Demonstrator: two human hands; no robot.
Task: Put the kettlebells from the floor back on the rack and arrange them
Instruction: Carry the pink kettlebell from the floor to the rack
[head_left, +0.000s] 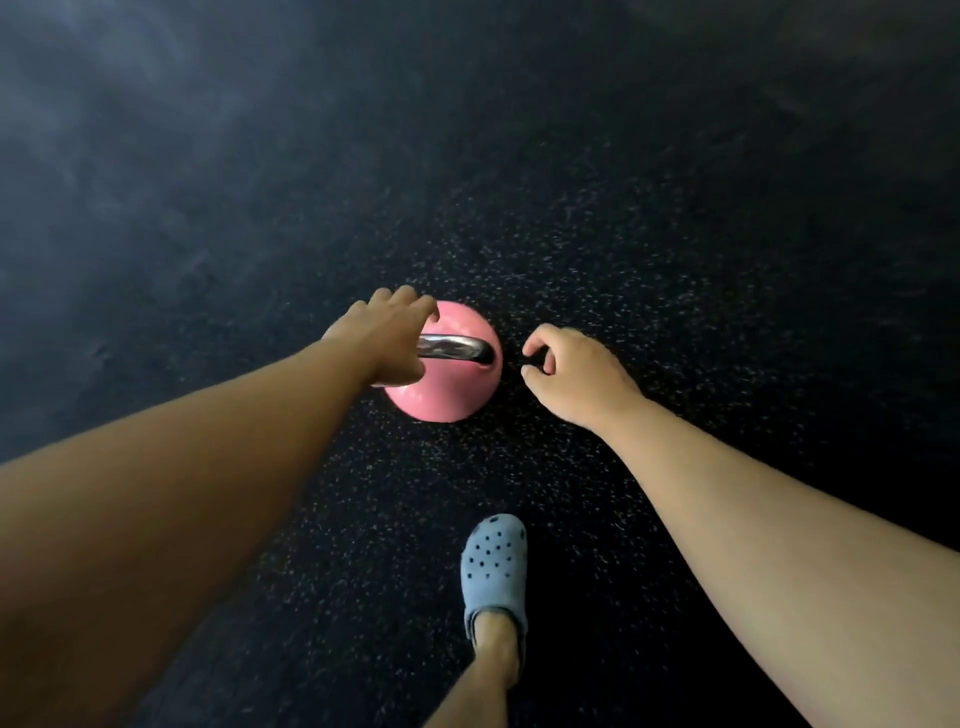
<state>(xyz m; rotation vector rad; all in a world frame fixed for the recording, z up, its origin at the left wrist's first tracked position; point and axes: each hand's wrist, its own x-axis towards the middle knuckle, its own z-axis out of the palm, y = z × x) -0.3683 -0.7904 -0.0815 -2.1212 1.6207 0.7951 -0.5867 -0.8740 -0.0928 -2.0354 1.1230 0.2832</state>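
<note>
On the dark speckled rubber floor (597, 249), a pink kettlebell (452, 389) is sitting upright; your left hand (387, 338) is curling around its chrome handle (457, 347), not fully clamped, while your right hand (576, 371) is hovering beside it, loosely curled, holding nothing.

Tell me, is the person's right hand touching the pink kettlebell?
No, the right hand hangs loosely curled beside the pink kettlebell with dark floor showing between them; only the left hand is at its metal handle.

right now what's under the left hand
The left hand reaches over the pink kettlebell, covering the left part of its shiny metal handle. The kettlebell sits on the dark speckled floor. Whether the fingers have closed round the handle is hidden.
</note>
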